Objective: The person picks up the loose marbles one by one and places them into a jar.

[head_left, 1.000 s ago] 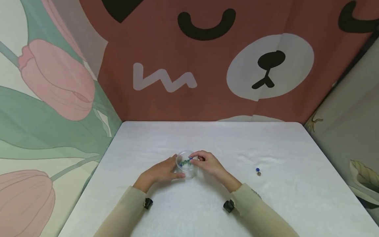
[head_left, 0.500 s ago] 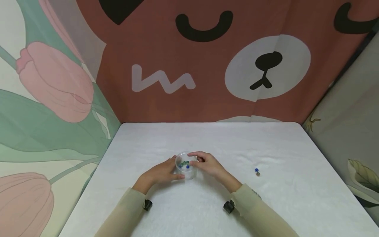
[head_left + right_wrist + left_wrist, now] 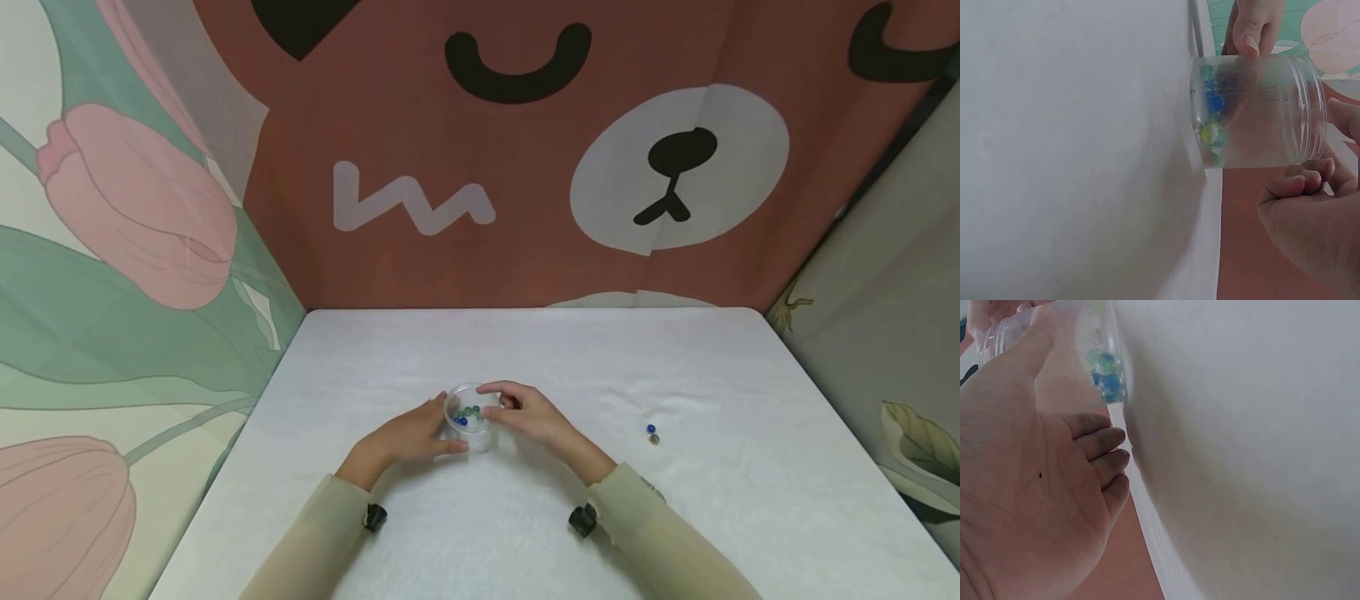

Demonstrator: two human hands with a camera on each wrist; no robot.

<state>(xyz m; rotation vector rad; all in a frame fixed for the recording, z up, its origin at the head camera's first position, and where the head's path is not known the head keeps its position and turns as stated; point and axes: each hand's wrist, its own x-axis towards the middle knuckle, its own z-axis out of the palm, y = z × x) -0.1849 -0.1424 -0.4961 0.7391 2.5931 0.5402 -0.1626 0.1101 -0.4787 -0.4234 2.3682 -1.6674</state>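
A clear plastic jar (image 3: 480, 439) stands upright on the white table, its mouth uncovered. Several green and blue marbles (image 3: 1213, 134) lie on its bottom. My left hand (image 3: 412, 435) holds the jar from the left, thumb on the near side and forefinger around the far side. At the right of the rim is my right hand (image 3: 534, 417), its forefinger reaching over the mouth and its thumb close to the edge. Its other fingers are bent, and no marble shows between thumb and forefinger.
Two loose marbles, a blue one (image 3: 651, 428) and a brownish one (image 3: 655, 439), lie close together to the right on the white tabletop (image 3: 570, 350). Behind the table hangs a cloth (image 3: 420, 275) printed with a bear; flowered cloth (image 3: 150, 200) covers the left side.
A blue marble that was at my right fingertips by the rim has dropped to the jar's bottom and rolled left. The right thumb and forefinger have spread apart; the left hand stays put.
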